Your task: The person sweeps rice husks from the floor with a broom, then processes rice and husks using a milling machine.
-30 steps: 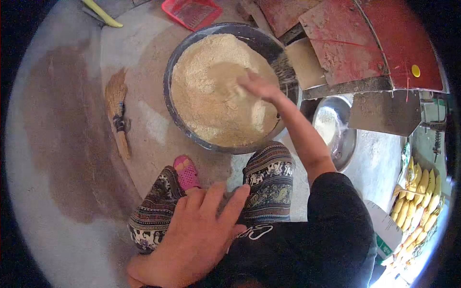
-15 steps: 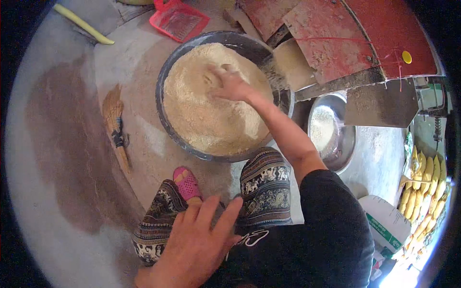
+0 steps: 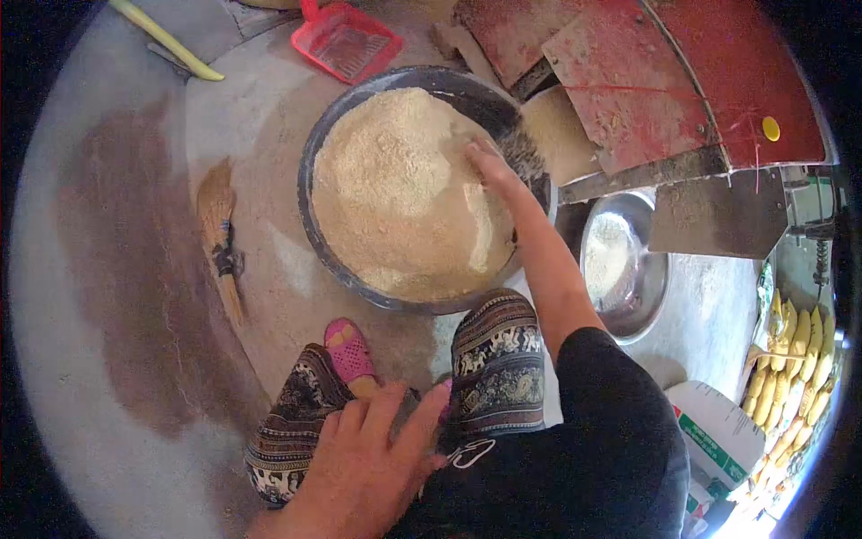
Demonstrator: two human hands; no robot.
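Observation:
A big dark basin (image 3: pixel 321 235) on the concrete floor is heaped with pale ground meal (image 3: pixel 395 193). My right hand (image 3: pixel 489 166) lies on the right side of the heap, fingers together and partly sunk in the meal, close to the spout of the red grinding machine (image 3: pixel 646 85). My left hand (image 3: pixel 364 472) rests flat with fingers spread on my patterned trouser knee (image 3: pixel 292 413), holding nothing. My other knee (image 3: pixel 498 355) and a pink sandal (image 3: pixel 348 346) sit just below the basin.
A steel bowl (image 3: pixel 648 287) with some meal stands right of the basin under the machine. A small broom (image 3: pixel 220 238) lies left of the basin. A red dustpan (image 3: pixel 350 40) lies behind it. Corn cobs (image 3: pixel 795 364) and a sack (image 3: pixel 718 440) are at right.
My right hand has swept from the heap's top to its right side near the spout. My left hand has stayed on my knee.

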